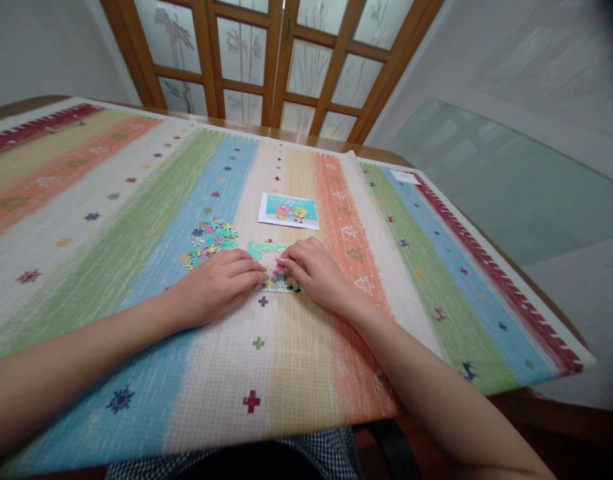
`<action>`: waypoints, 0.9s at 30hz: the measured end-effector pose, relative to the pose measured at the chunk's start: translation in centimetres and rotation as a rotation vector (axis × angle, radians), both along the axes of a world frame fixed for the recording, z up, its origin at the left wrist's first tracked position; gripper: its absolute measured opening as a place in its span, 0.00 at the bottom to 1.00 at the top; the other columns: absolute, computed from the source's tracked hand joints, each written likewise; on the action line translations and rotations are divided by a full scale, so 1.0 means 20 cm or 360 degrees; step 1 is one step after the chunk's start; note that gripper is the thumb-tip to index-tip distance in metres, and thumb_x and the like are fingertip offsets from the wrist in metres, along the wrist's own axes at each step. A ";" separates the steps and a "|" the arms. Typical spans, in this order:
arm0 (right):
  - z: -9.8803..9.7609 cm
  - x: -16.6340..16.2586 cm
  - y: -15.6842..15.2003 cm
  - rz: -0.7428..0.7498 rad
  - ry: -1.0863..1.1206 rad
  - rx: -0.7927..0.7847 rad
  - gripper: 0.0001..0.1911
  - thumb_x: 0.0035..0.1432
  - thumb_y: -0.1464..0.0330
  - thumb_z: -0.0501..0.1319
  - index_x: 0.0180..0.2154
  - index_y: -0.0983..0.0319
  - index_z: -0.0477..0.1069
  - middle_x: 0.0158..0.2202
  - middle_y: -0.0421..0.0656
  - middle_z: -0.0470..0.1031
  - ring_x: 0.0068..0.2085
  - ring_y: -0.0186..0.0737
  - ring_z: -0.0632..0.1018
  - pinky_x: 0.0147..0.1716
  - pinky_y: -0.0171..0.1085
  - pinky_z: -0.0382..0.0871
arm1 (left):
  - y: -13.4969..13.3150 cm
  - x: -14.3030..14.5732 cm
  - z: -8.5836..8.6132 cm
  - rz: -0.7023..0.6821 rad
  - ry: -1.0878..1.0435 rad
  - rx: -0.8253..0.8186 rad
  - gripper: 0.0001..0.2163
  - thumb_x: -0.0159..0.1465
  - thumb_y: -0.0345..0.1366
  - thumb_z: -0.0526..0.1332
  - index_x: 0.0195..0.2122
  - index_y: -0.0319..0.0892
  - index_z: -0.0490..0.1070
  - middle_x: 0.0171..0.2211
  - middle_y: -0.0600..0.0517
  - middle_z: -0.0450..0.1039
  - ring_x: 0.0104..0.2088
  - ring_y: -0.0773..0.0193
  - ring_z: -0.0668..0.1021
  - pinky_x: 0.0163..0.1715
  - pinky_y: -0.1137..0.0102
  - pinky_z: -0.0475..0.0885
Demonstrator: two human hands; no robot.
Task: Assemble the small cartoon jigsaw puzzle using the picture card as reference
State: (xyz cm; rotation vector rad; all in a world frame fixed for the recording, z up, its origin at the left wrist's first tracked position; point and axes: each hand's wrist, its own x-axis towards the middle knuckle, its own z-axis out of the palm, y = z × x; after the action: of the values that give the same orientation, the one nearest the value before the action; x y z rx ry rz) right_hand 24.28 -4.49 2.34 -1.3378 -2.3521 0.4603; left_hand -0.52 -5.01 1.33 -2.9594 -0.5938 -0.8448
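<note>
A small, partly joined jigsaw puzzle [264, 252] lies on the striped mat [136, 200] in front of me. My left hand [221, 283] rests palm down at its left edge, fingers stretched toward it. My right hand [313, 270] lies on its right side, fingertips pressed together on a pink puzzle piece [279, 269]. A heap of loose puzzle pieces [211, 240] sits just left of the puzzle. Beyond it lies a small cartoon reference picture [289, 211].
The mat covers a wooden table whose far edge [296, 137] shows in front of wood-framed glass doors [266, 60]. A glass tabletop [501, 180] stands to the right. A white label [405, 177] lies on the mat's far right corner.
</note>
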 end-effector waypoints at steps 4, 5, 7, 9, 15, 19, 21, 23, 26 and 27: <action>-0.02 -0.01 0.00 0.0040 -0.0145 0.0045 0.12 0.72 0.63 0.56 0.37 0.59 0.75 0.37 0.44 0.76 0.43 0.45 0.69 0.43 0.42 0.55 | 0.00 -0.01 -0.02 0.0005 0.0093 -0.0044 0.12 0.72 0.31 0.55 0.51 0.42 0.76 0.46 0.46 0.79 0.46 0.57 0.77 0.49 0.61 0.73; -0.02 -0.02 0.00 0.0044 -0.0177 0.0059 0.13 0.72 0.63 0.56 0.37 0.59 0.75 0.38 0.44 0.76 0.44 0.45 0.69 0.43 0.42 0.54 | 0.00 -0.01 -0.02 0.0003 0.0108 -0.0047 0.12 0.72 0.31 0.55 0.51 0.42 0.76 0.45 0.46 0.79 0.46 0.57 0.76 0.49 0.61 0.73; -0.02 -0.02 0.00 0.0050 -0.0231 0.0076 0.13 0.72 0.62 0.56 0.38 0.59 0.75 0.38 0.44 0.76 0.45 0.46 0.69 0.43 0.42 0.54 | 0.00 -0.01 -0.02 -0.0009 0.0126 -0.0046 0.11 0.72 0.31 0.55 0.50 0.41 0.76 0.45 0.46 0.78 0.46 0.57 0.76 0.48 0.61 0.73; -0.02 -0.03 0.01 0.0058 -0.0253 0.0077 0.13 0.72 0.62 0.56 0.38 0.59 0.75 0.39 0.44 0.76 0.45 0.46 0.69 0.43 0.42 0.53 | 0.00 -0.01 -0.02 -0.0026 0.0132 -0.0032 0.11 0.72 0.32 0.55 0.50 0.41 0.76 0.44 0.46 0.78 0.45 0.56 0.76 0.47 0.61 0.72; -0.01 -0.02 0.02 0.0095 -0.0240 0.0043 0.12 0.72 0.62 0.56 0.39 0.59 0.76 0.40 0.44 0.76 0.46 0.46 0.69 0.44 0.42 0.53 | -0.01 0.00 -0.01 -0.0075 0.0155 0.0024 0.13 0.73 0.31 0.54 0.53 0.44 0.75 0.46 0.46 0.78 0.45 0.56 0.76 0.48 0.60 0.71; 0.00 -0.02 0.02 0.0120 -0.0258 0.0031 0.12 0.72 0.62 0.57 0.39 0.59 0.76 0.39 0.44 0.75 0.45 0.46 0.69 0.44 0.42 0.53 | -0.01 0.01 -0.02 -0.0087 0.0176 0.0056 0.12 0.73 0.31 0.55 0.52 0.43 0.75 0.46 0.46 0.78 0.47 0.55 0.76 0.48 0.60 0.70; 0.00 -0.02 0.02 0.0133 -0.0286 0.0047 0.12 0.72 0.62 0.57 0.39 0.59 0.77 0.39 0.44 0.75 0.45 0.46 0.68 0.43 0.42 0.53 | -0.01 0.01 -0.02 -0.0086 0.0194 0.0058 0.12 0.72 0.31 0.56 0.52 0.42 0.75 0.48 0.46 0.78 0.48 0.55 0.75 0.49 0.58 0.70; 0.00 -0.02 0.02 0.0152 -0.0311 0.0080 0.13 0.72 0.61 0.57 0.40 0.59 0.77 0.39 0.44 0.75 0.45 0.46 0.68 0.43 0.42 0.53 | -0.01 0.01 -0.02 -0.0073 0.0207 0.0049 0.11 0.71 0.31 0.57 0.52 0.43 0.75 0.49 0.46 0.77 0.49 0.54 0.75 0.50 0.58 0.70; 0.00 -0.02 0.02 0.0165 -0.0329 0.0145 0.13 0.72 0.61 0.57 0.40 0.58 0.78 0.39 0.44 0.75 0.45 0.46 0.68 0.43 0.43 0.53 | -0.02 0.01 -0.03 -0.0051 0.0232 0.0043 0.11 0.71 0.31 0.58 0.52 0.43 0.75 0.52 0.46 0.77 0.51 0.53 0.75 0.51 0.57 0.69; -0.01 -0.02 0.02 0.0166 -0.0333 0.0168 0.12 0.71 0.61 0.58 0.39 0.58 0.78 0.39 0.44 0.75 0.45 0.46 0.68 0.43 0.43 0.53 | -0.02 0.01 -0.03 -0.0050 0.0246 0.0048 0.11 0.71 0.31 0.58 0.52 0.43 0.75 0.52 0.46 0.77 0.51 0.53 0.75 0.51 0.57 0.69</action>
State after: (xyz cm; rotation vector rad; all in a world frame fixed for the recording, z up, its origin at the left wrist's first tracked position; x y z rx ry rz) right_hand 23.91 -4.04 2.22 -1.2738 -2.5862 0.2312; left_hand -0.39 -5.36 0.73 -2.9777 -0.5242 -0.6133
